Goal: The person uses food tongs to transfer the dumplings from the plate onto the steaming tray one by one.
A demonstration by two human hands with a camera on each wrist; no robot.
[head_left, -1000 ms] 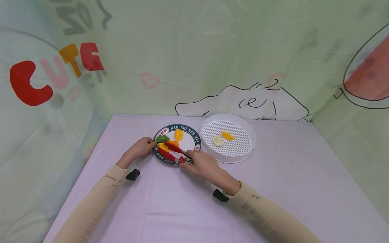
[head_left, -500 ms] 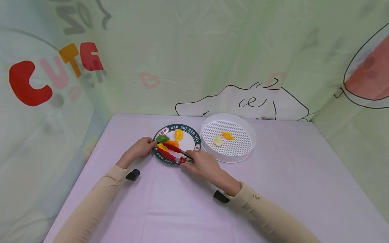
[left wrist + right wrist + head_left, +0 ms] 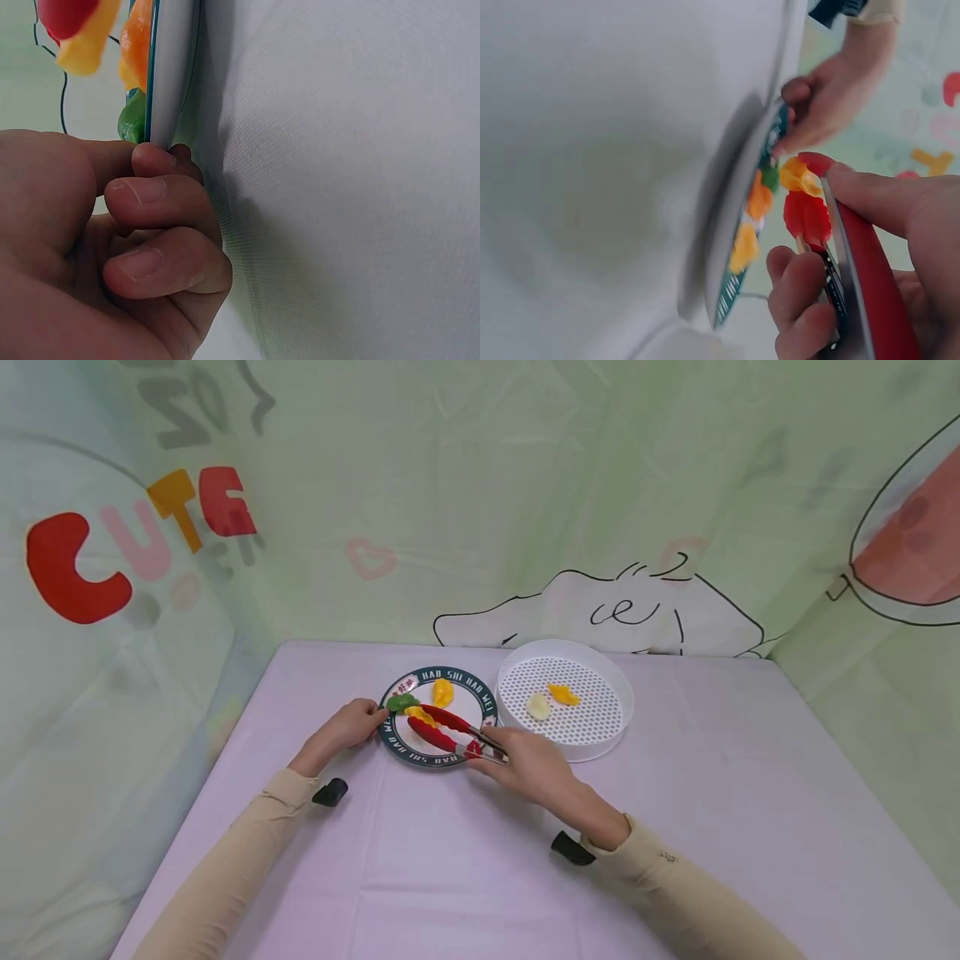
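My left hand pinches the left rim of a round plate with a dark green lettered border. Red-tipped metal tongs are gripped in my right hand, low over the plate. Between their tips is a yellow dumpling-like piece, raised off the plate in both wrist views. On the plate lie a green piece near my left fingers and another yellow piece toward the back. An orange piece shows in the right wrist view; the tongs and held piece cover it in the head view.
A white round steamer tray with a perforated base stands right beside the plate. In it lie a whitish piece and a yellow piece. Printed curtains surround the pale lilac table.
My right hand and the tongs have moved to the right, carrying the yellow piece up from the plate's left side. The left hand has stayed at the rim.
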